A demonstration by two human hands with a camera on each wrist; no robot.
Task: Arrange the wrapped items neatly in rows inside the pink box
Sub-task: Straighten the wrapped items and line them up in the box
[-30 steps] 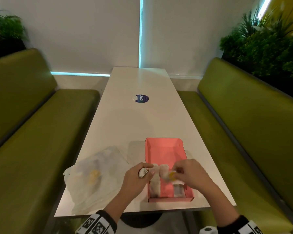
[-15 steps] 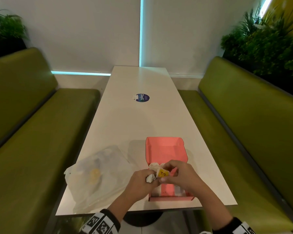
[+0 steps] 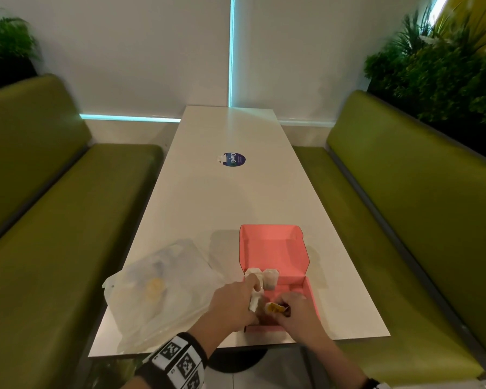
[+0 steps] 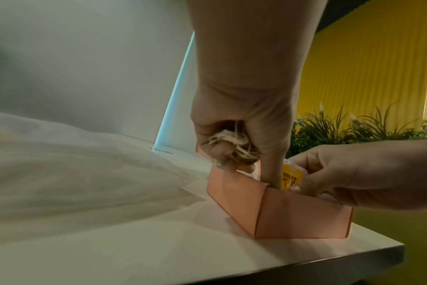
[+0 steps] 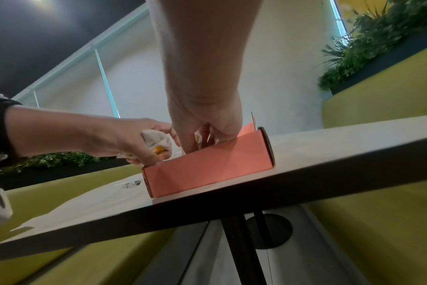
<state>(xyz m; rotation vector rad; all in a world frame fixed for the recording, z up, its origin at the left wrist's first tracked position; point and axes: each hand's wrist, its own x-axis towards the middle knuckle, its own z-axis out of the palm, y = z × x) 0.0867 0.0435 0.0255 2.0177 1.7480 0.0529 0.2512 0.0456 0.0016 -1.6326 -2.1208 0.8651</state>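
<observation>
Overhead, a long white surface (image 3: 230, 197) runs away from the viewer between two green benches (image 3: 48, 220), with leafy plants (image 3: 438, 66) behind the bench backs. A crumpled clear plastic bag (image 3: 160, 290) lies at the near left of the surface, with something yellow showing faintly through it. Just to its right sits the pink box (image 3: 272, 248), open, its lid standing up at the far side; the box is close to the near edge of the surface.

Both hands reach into the near end of the box. The left hand (image 3: 233, 307) has its fingers curled round a bunch of white wrapped items (image 4: 232, 142) with loose strings, while its forefinger points straight down inside the near left corner of the box. The right hand (image 3: 298, 313) pinches one wrapped item by its yellow tag (image 4: 289, 178), printed with the word RELAX, and holds it low inside the box, right beside the left forefinger. So each grip is closed on its load: the left on the bunch, the right on the tagged item.

Two more white wrapped items (image 3: 270, 277) stand upright side by side in the box, along its left half, just beyond the hands. A round blue sticker (image 3: 233, 159) lies farther up the surface.
</observation>
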